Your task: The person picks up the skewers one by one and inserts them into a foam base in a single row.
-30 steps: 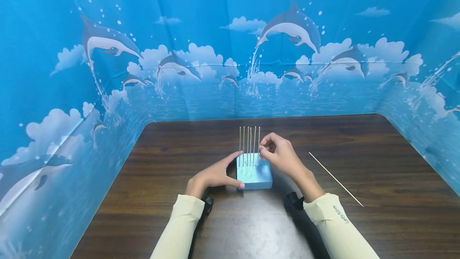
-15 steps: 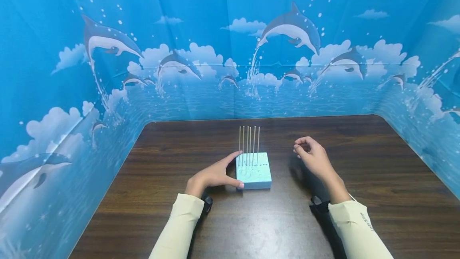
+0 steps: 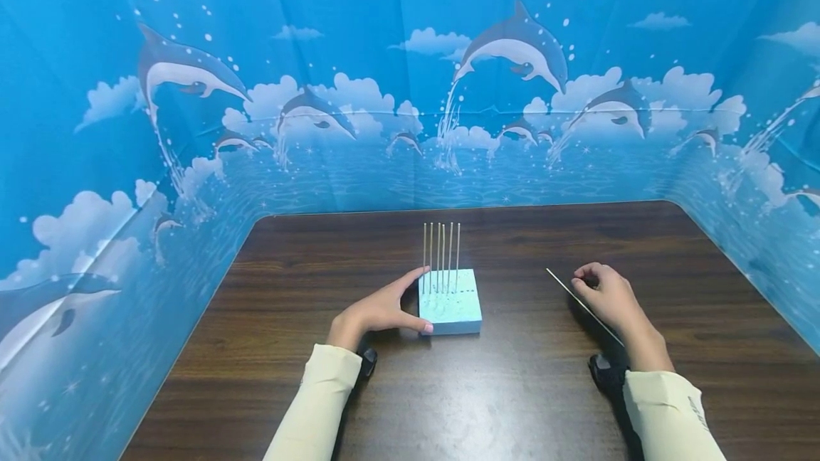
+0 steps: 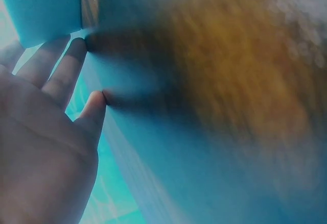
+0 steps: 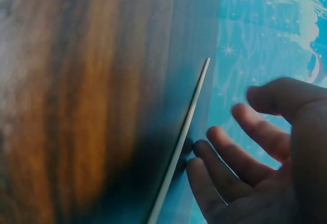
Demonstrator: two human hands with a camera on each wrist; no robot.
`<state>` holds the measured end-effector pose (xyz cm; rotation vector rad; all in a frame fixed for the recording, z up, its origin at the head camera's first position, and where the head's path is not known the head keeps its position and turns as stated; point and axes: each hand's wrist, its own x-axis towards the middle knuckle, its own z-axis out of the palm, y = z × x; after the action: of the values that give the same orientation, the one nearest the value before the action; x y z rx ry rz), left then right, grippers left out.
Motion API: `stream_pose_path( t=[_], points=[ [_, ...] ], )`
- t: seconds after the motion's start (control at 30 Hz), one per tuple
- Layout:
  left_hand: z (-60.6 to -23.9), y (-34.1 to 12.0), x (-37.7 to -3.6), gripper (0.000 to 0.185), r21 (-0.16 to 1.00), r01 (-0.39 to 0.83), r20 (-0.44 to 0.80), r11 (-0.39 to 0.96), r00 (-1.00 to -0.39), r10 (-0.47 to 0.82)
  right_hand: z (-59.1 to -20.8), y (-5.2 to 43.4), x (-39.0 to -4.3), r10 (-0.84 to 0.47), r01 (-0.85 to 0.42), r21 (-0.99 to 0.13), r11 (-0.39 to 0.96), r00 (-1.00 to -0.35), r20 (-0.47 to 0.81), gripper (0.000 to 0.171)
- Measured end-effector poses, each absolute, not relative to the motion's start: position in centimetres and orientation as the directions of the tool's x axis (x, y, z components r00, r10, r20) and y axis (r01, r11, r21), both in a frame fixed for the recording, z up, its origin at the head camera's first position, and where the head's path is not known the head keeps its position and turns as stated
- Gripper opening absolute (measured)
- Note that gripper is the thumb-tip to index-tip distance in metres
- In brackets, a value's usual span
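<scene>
A pale blue foam block (image 3: 450, 310) sits on the table, with several thin wooden sticks (image 3: 443, 255) standing upright in a row in its top. My left hand (image 3: 378, 311) holds the block at its left side, thumb at the front corner and index finger at the back corner. In the left wrist view the other fingers (image 4: 66, 73) stretch out below the block (image 4: 46, 9). Another wooden stick (image 3: 564, 288) lies diagonally on the table to the right. Over it hovers my right hand (image 3: 611, 301), fingers loosely bent and apart from the stick (image 5: 181, 137) in the right wrist view.
The dark wood-grain table (image 3: 500, 390) has rounded far corners. A blue curtain printed with dolphins (image 3: 410, 183) surrounds its back and sides. Small holes (image 3: 468, 291) mark the block's top to the right of the sticks.
My right hand has let go of the rightmost upright stick and moved right, to above the lying stick. My left hand has stayed on the block.
</scene>
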<state>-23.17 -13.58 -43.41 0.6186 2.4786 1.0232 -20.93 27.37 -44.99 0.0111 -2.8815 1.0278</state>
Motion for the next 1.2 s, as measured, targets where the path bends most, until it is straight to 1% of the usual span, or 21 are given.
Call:
stream_pose_path(
  t=[0.13,0.23,0.77,1.2],
  points=[
    [-43.3,-13.6,-23.1,0.110,0.728,0.249,-0.178,0.639,-0.831,0.527,-45.4,27.6,-20.9,-0.055,-0.084,-0.574,0.814,-0.996,0.068,0.018],
    [-43.3,-13.6,-23.2,0.110,0.730,0.246,-0.180,0.638,-0.830,0.527,-45.7,27.7,-20.8,-0.073,-0.098,-0.557,0.825,-0.995,0.068,0.015],
    [-43.3,-13.6,-23.1,0.110,0.724,0.232,-0.195,0.649,-0.835,0.515,-46.7,27.7,-20.8,-0.014,-0.091,-0.568,0.818,-0.990,0.139,0.011],
    [-43.5,-13.5,-23.2,0.110,0.728,0.236,-0.193,0.644,-0.831,0.522,-46.8,27.8,-20.6,-0.008,-0.075,-0.578,0.813,-0.993,0.118,0.011]
  ],
)
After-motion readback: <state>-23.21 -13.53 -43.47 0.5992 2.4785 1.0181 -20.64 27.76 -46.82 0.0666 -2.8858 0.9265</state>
